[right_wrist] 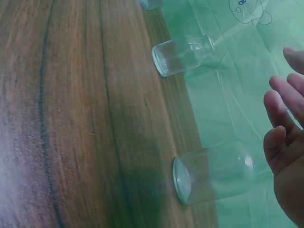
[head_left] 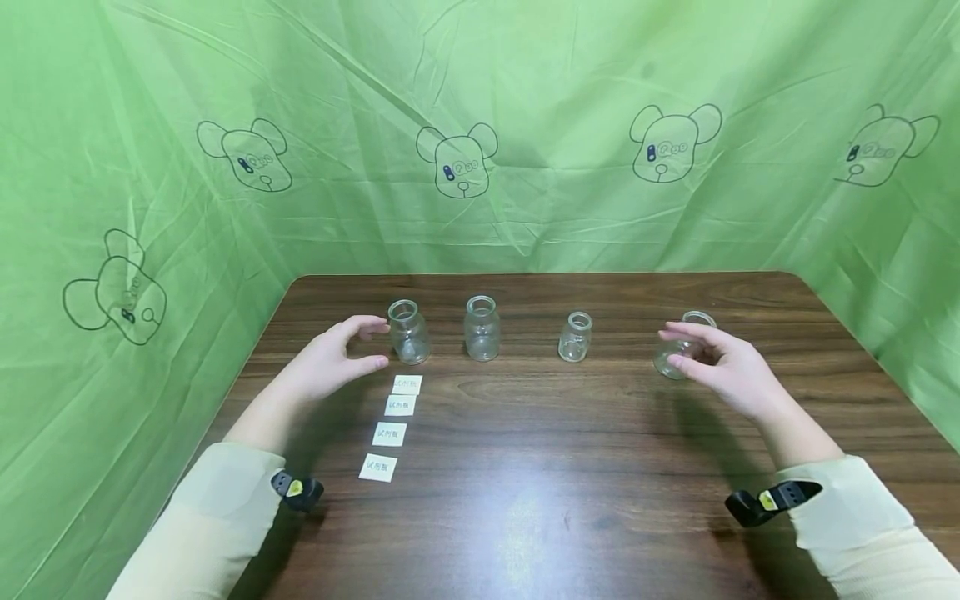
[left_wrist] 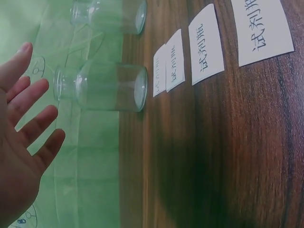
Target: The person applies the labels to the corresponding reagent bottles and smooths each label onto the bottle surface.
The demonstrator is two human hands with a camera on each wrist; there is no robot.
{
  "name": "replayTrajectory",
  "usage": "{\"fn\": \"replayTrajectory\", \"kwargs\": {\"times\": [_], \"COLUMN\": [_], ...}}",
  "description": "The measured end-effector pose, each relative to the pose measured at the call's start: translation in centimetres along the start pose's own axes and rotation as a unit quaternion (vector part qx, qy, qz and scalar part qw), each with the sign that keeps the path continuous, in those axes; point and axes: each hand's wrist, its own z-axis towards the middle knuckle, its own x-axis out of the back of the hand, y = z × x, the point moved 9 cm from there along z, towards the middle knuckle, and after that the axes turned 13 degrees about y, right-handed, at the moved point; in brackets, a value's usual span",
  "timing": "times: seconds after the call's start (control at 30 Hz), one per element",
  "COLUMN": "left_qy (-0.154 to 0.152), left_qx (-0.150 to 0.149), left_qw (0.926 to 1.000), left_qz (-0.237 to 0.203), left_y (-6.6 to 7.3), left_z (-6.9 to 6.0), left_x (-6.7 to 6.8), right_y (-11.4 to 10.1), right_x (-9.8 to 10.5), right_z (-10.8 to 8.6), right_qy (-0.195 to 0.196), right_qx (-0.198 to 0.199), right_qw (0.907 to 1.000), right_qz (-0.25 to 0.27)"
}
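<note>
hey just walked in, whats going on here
A person's left hand is beside the leftmost glass bottle and the right hand by the rightmost glass bottle, apparently gripping neither. A second glass bottle and a smaller one stand between them. Four printed paper slips lie in a column on the wood-grain table.

A brown wood-grain desk [head_left: 555, 425], marked by pale glare [head_left: 521, 521], is backed by wrinkled green cloth [head_left: 540, 67] patterned with cartoon animal heads [head_left: 461, 162].

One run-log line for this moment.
left hand: near leftmost bottle | right hand: near rightmost bottle | holding: nothing | bottles: four, upright | paper slips: four, on table
</note>
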Motion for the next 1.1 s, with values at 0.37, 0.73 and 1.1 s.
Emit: {"fn": "replayTrajectory", "kwargs": {"times": [0.37,0.73,1.1], "left_qy": [-0.023,-0.033,-0.080], "left_qx": [0.014,0.040,0.051], "left_qw": [0.9995,0.9986,0.9948], "left_qz": [-0.018,-0.006,-0.036], "left_y": [-0.9,-2.9,-4.7], "left_z": [0.1,-0.2,-0.5], "left_x": [-1.6,-2.6,-5.5], "right_y": [1.1,1.1,2.4], "right_x": [-0.3,-2.1,-5.0], "right_z": [-0.8,-0.2,-0.5], "right_qy": [-0.022,-0.034,-0.037], "right_qx": [-0.056,-0.034,-0.049], "right_qw": [0.9973,0.9988,0.9969], "right_qz": [-0.042,-0.001,0.049]}}
